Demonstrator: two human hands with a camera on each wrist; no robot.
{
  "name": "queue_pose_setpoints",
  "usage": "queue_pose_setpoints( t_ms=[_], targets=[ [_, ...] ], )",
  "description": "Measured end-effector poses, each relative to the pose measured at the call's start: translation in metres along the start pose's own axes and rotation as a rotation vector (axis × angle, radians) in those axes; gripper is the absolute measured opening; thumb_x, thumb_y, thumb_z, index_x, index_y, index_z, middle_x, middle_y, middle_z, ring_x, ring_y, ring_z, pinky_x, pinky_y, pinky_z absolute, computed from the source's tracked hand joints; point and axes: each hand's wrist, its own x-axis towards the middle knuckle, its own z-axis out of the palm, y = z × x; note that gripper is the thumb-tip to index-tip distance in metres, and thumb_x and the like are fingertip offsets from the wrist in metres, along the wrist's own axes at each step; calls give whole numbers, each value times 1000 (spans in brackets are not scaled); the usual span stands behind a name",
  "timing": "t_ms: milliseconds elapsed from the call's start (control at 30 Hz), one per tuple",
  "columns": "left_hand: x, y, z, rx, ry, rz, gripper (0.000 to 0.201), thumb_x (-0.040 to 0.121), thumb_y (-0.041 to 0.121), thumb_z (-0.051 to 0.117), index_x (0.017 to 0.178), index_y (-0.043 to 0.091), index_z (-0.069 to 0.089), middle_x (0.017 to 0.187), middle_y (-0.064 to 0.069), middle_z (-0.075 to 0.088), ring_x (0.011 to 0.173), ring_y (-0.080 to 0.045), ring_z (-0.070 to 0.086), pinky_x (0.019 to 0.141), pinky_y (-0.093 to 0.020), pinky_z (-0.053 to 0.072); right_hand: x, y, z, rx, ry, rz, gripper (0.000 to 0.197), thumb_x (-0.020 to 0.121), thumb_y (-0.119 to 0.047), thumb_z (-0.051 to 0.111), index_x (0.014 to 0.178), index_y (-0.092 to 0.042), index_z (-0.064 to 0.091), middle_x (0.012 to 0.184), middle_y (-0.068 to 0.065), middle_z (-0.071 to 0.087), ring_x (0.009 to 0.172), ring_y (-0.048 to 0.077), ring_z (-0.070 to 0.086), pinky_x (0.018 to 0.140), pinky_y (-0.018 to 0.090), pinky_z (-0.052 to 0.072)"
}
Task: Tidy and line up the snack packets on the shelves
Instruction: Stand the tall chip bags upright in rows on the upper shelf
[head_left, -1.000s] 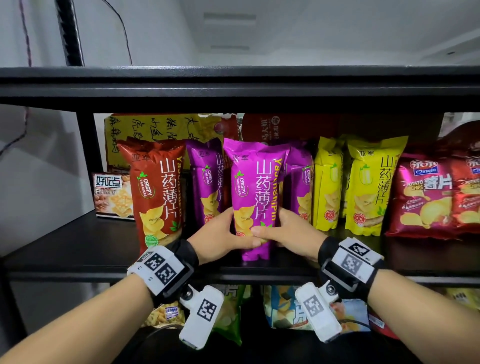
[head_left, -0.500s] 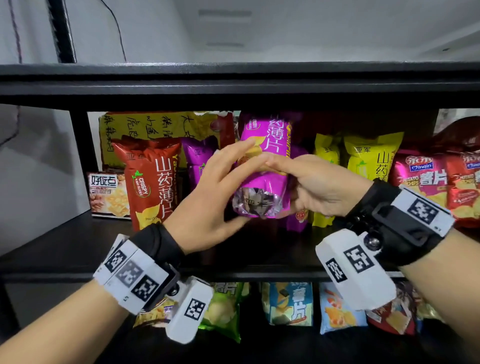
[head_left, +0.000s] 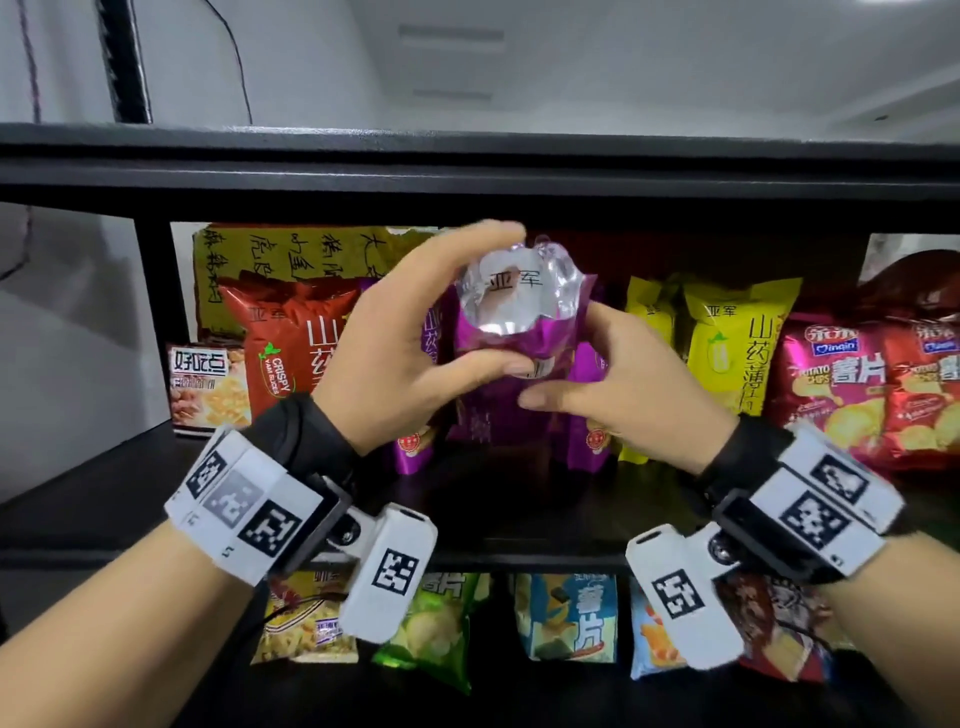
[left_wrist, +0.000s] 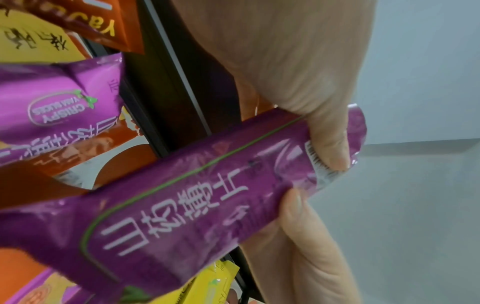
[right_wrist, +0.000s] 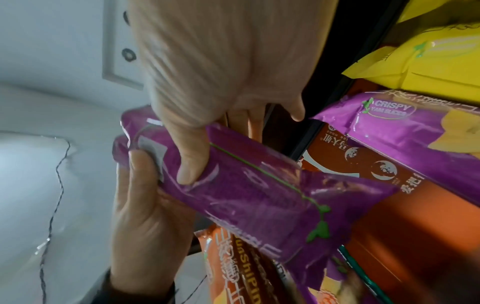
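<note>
Both hands hold one purple yam-crisp packet (head_left: 519, 348) in the air in front of the middle shelf (head_left: 104, 493), tipped so that its crumpled silver end faces me. My left hand (head_left: 483, 301) grips that end, fingers over the top and thumb underneath. From the right, my right hand (head_left: 566, 364) pinches it, thumb in front and fingers behind. In the left wrist view the packet (left_wrist: 197, 205) runs across with the left thumb on its end. The right wrist view shows the packet (right_wrist: 259, 195) under the right thumb. More purple packets (head_left: 587, 415) stand behind.
A red packet (head_left: 280, 338) and a cracker box (head_left: 208, 384) stand to the left, a big yellow bag (head_left: 291, 254) at the back. Yellow packets (head_left: 737, 338) and red crisp packets (head_left: 841, 384) fill the right. The upper shelf board (head_left: 467, 171) hangs close above. Several packets (head_left: 566, 618) lie on the lower shelf.
The purple packet stood upright on the shelf with both hands at its base. It has been lifted and tipped over, so its silver end now faces me.
</note>
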Motion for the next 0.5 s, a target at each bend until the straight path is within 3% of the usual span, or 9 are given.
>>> queue_pose_setpoints(
  t_ms=[100, 200, 300, 367, 400, 467, 500],
  targets=[
    [-1, -3, 5, -30, 45, -43, 50, 83, 36, 75, 127, 17, 59, 123, 7, 63, 118, -8, 60, 100, -23, 45, 3, 11, 8, 93, 41, -11, 41, 63, -34, 88, 98, -45, 68, 102, -25, 72, 99, -5, 66, 83, 8, 48],
    [-5, -8, 10, -74, 102, -153, 39, 85, 35, 72, 119, 20, 63, 112, 6, 67, 109, -5, 63, 96, -22, 47, 4, 17, 13, 155, 18, 16, 34, 67, -42, 81, 97, -51, 68, 103, -21, 73, 98, 0, 68, 80, 13, 52],
    [-9, -12, 14, -43, 173, -175, 32, 86, 31, 72, 115, 22, 63, 107, 13, 65, 104, 3, 59, 94, -18, 45, 4, 28, 16, 136, -15, 99, 36, 71, -45, 81, 105, -45, 67, 106, -24, 71, 102, -3, 65, 81, 9, 49],
    [-11, -13, 15, -40, 251, -165, 31, 86, 21, 75, 114, 22, 61, 109, 13, 63, 105, -1, 60, 93, -20, 47, 5, 41, 14, -49, -38, 192, 47, 75, -42, 80, 118, -37, 63, 107, -31, 66, 107, -7, 60, 83, 0, 40],
    [-11, -14, 15, -40, 292, -159, 32, 86, 16, 75, 114, 21, 61, 110, 10, 63, 106, -6, 61, 93, -22, 47, 4, 46, 13, -159, -56, 249, 52, 77, -38, 79, 125, -30, 61, 111, -31, 62, 110, -4, 57, 82, 1, 38],
    [-10, -15, 14, 5, 334, -117, 33, 85, 12, 75, 115, 16, 63, 116, 1, 62, 112, -10, 59, 98, -22, 45, 2, 52, 17, -167, -36, 393, 41, 86, -34, 72, 122, -21, 60, 109, -12, 66, 105, 8, 58, 82, 9, 43],
    [-11, -14, 14, 46, 319, -82, 33, 84, 10, 76, 116, 12, 65, 120, -3, 61, 116, -11, 57, 100, -21, 42, 0, 51, 21, -26, -10, 490, 31, 91, -34, 66, 117, -17, 61, 105, 1, 68, 97, 13, 59, 86, 14, 47]
  ],
)
